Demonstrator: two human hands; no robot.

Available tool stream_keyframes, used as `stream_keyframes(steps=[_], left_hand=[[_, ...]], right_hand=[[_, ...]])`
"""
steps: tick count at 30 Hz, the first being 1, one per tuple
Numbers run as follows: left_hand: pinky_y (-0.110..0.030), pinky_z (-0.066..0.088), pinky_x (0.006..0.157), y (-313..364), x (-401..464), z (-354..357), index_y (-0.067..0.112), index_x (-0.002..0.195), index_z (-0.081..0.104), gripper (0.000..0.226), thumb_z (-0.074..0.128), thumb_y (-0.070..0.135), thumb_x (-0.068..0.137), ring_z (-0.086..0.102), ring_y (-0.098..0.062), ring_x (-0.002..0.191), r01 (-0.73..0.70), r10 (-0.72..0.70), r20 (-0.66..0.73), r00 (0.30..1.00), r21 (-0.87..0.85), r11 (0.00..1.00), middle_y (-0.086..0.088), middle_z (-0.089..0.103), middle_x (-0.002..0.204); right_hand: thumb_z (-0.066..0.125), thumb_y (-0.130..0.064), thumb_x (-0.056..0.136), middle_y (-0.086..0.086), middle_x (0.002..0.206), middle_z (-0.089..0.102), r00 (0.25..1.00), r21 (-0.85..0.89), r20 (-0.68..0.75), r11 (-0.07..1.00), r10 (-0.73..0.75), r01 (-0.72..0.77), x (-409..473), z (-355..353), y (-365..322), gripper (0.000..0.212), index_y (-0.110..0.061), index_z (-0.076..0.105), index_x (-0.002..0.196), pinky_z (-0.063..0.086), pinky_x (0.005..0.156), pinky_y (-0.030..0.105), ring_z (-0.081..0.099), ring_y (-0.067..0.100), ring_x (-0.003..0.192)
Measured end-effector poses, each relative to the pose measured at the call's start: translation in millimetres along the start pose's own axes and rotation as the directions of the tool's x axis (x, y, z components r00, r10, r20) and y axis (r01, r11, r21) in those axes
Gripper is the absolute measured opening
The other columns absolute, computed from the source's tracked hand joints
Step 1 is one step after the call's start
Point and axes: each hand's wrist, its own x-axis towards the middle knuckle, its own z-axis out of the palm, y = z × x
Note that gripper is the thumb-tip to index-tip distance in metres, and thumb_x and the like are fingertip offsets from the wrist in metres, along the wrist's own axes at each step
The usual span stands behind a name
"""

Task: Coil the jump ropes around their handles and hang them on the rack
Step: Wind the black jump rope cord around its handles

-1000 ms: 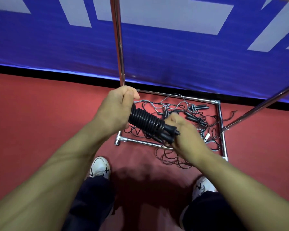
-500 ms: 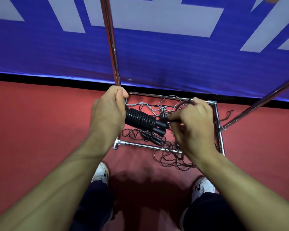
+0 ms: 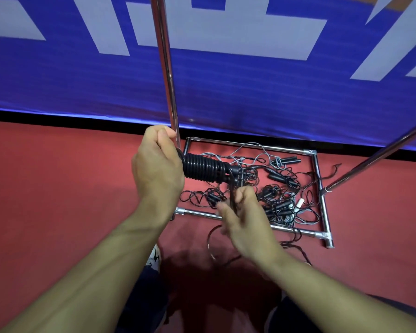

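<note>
Both bare forearms reach forward, the left hand point(image 3: 157, 169) raised with fingers curled in a tight grip, the right hand point(image 3: 244, 221) lower, blurred, its fingers apparently pinched together beneath the left.

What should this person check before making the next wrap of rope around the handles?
1. Left hand grips the black coiled rope bundle: ok.
2. Right hand holds the loose black rope end: ok.
3. Existing coils sit tight, side by side: ok.
4. Trailing black rope loop free of the tangled rope pile on the floor: cannot tell.
5. Bundle hung on the chrome rack: not ok.
</note>
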Motion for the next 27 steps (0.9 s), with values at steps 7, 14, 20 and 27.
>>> stream_keyframes(steps=[7,14,20,27], left_hand=[[-0.06,0.055,0.063,-9.9,5.7,3.0,0.051,0.075,0.057,0.034,0.032,0.037,0.092,0.064,-0.039,0.067,0.119,-0.116,0.036,0.993,-0.091,0.989,0.011,0.05,0.061],[-0.063,0.054,0.063,-3.5,3.8,0.0,0.053,0.074,0.058,0.032,0.029,0.045,0.085,0.063,-0.042,0.068,0.145,-0.141,0.039,0.989,-0.125,0.982,0.01,0.049,0.059],[-0.062,0.055,0.064,-3.1,4.4,-1.3,0.049,0.074,0.058,0.031,0.029,0.044,0.086,0.064,-0.04,0.069,0.16,-0.158,0.023,0.987,-0.119,0.98,0.011,0.05,0.059],[-0.04,0.049,0.047,5.0,4.2,0.9,0.038,0.077,0.056,0.034,0.031,0.027,0.098,0.055,-0.028,0.046,0.245,-0.243,0.031,0.97,-0.172,0.954,0.005,0.05,0.062]], right_hand=[[0.037,-0.028,0.106,-0.001,0.059,0.062,0.993,0.045,0.115,0.999,-0.033,0.028,5.2,-2.4,-7.7,0.013,-0.029,0.05,0.102,0.043,0.046,0.023,0.054,0.014,0.043],[0.021,-0.06,0.096,-0.008,0.067,0.055,0.99,-0.45,0.099,0.883,-0.101,0.135,10.7,-20.8,-5.0,0.048,-0.028,0.05,0.116,0.049,0.07,0.039,0.056,0.023,0.071],[0.043,-0.039,0.099,-0.006,0.098,0.055,0.977,-0.274,0.016,0.939,-0.212,0.208,18.8,-22.2,-3.7,0.037,-0.02,0.073,0.11,0.04,0.08,0.015,0.053,0.003,0.093],[0.046,-0.025,0.102,-0.021,0.067,0.053,0.985,-0.103,-0.079,0.984,-0.151,0.142,17.9,-14.8,-10.9,0.02,-0.022,0.063,0.092,0.034,0.06,0.016,0.049,0.0,0.06]])
